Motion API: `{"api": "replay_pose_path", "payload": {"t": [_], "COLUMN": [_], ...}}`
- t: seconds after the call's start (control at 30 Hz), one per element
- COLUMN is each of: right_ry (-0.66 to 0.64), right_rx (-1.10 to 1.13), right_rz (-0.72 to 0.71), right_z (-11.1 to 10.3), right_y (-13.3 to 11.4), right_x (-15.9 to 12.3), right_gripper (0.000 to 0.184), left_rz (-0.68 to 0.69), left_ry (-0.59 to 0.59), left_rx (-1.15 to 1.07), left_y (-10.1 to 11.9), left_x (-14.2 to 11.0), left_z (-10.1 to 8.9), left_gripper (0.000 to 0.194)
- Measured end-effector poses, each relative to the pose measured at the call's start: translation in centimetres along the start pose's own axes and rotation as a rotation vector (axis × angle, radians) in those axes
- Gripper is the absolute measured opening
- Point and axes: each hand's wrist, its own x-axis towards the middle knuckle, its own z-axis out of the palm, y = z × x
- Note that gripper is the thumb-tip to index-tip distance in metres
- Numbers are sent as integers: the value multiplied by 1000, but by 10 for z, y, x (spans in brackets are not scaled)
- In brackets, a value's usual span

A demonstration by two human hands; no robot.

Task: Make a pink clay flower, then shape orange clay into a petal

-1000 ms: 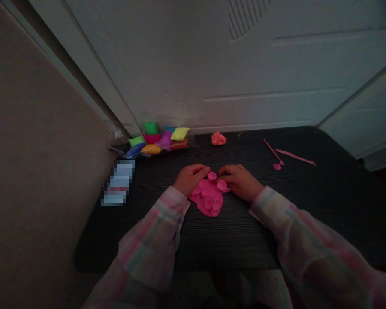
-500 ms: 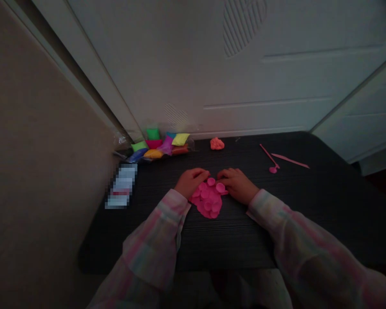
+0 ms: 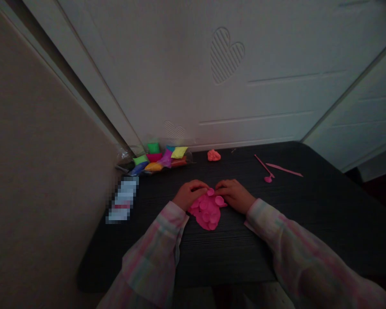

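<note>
On the dark table lies a flat, bumpy piece of bright pink modelling clay [image 3: 208, 216], with several small round cup-like discs on top. My left hand [image 3: 190, 194] reaches over its far left edge, thumb and fingers closed at the small disc [image 3: 210, 192] on the far side. From the right, my right hand [image 3: 234, 195] curls its fingers at the same far edge, beside another raised disc [image 3: 219, 201]. The fingertips of both hands nearly meet there. Exactly what each pinches is partly hidden behind the clay and fingers.
An orange clay lump [image 3: 214, 155] sits near the door. Two pink modelling tools, one with a rounded end [image 3: 268, 179] and one flat and pointed [image 3: 284, 170], lie to the right. Colourful clay packets [image 3: 153, 166] and a pixelated object [image 3: 122, 201] are at left.
The camera has tilted slightly up, so everything sits lower in view. My hands stay at the clay's far edge, and the fingertips are slightly closer together.
</note>
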Motion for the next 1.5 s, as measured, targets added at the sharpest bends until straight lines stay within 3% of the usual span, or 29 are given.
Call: {"api": "replay_pose_path", "payload": {"t": [0.43,0.97,1.07,1.17,1.27,1.4,1.5], "right_ry": [35,-23,22,172,389,646,629], "right_rx": [73,-131,-56,19,-108,-405,-499], "right_rz": [9,26,11,34,172,550,792], "right_z": [0,0,2,-1,-14,-36,-44], "right_y": [2,-6,-5,1,15,40,50], "right_x": [0,0,-1,-3,-15,-45,-63], "right_gripper": [33,32,34,33,27,24,29], "left_rz": [-56,-65,-72,-76,-85,-91,-66], "left_ry": [5,-8,-17,-19,-21,-16,-20], "left_rx": [59,88,66,44,42,19,12], "left_y": [-5,-3,-3,-2,-3,-4,-4], "left_x": [0,0,1,1,1,1,2], "left_z": [2,2,1,0,-1,-1,-1], "left_gripper": [26,30,30,29,29,29,29]}}
